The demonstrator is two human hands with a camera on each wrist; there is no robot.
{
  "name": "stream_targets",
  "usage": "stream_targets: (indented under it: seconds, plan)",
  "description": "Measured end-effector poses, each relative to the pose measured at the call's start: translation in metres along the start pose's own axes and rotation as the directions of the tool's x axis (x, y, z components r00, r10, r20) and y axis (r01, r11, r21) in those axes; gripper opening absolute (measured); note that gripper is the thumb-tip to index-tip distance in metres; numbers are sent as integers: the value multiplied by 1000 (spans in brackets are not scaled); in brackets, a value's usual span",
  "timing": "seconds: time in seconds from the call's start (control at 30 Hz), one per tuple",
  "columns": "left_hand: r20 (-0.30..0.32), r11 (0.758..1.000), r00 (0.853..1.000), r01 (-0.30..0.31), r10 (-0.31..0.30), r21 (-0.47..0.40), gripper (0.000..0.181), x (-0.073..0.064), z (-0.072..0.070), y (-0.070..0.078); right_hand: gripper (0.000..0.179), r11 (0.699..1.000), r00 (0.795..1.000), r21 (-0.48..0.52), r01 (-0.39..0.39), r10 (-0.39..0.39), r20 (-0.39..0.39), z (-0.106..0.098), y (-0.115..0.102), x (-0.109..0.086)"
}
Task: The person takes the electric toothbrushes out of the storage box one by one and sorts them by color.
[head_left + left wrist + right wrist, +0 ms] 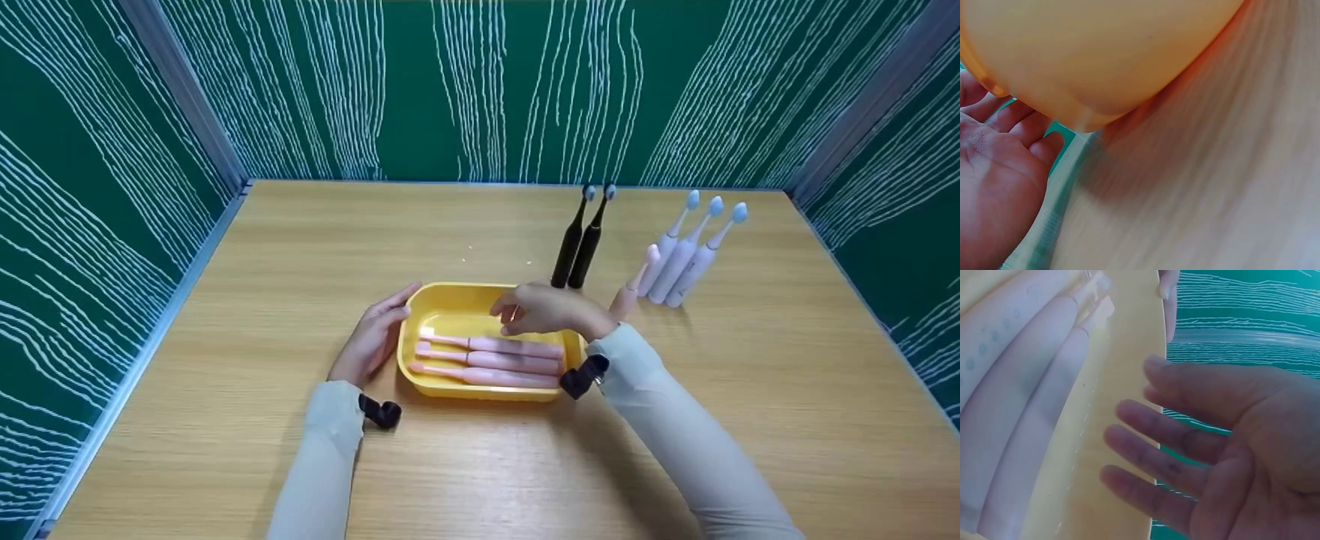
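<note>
My left hand (371,337) grips the left rim of a yellow plastic basin (450,391). In the left wrist view its fingers (1019,121) lie against the basin's outer wall. Three pink electric toothbrushes (514,361) lie side by side in the basin, their heads towards the left. Over the back part of the basin hovers my right hand (551,309). The right wrist view shows its fingers (1157,450) apart and loosely bent, with nothing in them, beside the pink toothbrushes (1033,377).
Two black electric toothbrushes (577,247) stand upright behind the basin. Further right stand three pale lavender toothbrushes (679,262), with one pink toothbrush (630,291) next to them, partly hidden by my right wrist. Green panels (409,90) with white lines border the wooden table (315,247).
</note>
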State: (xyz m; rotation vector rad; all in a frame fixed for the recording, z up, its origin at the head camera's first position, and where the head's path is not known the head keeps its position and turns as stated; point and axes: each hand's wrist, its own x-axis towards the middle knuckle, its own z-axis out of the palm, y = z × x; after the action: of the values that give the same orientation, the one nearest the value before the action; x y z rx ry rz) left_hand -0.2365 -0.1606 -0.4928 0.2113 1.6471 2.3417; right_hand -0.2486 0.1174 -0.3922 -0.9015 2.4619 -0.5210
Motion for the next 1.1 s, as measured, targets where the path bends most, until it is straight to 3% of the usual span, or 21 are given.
stream_targets:
  seconds: [0.33,0.67,0.93,1.1]
  plan:
    - [-4,1000,1000,-4,4,4,52,-1,0,0,31,995,994,-97,0,11,113,2,1,14]
    - [-2,1000,1000,16,-16,15,52,-1,-1,0,31,997,985,-71,10,2,175,4,3,22]
    - [-2,1000,1000,18,-18,16,52,0,-1,1,32,993,966,-45,-110,117,229,6,4,26]
    - [-27,1000,1000,15,-15,15,52,-1,0,2,31,988,958,-16,-151,150,246,8,5,26]
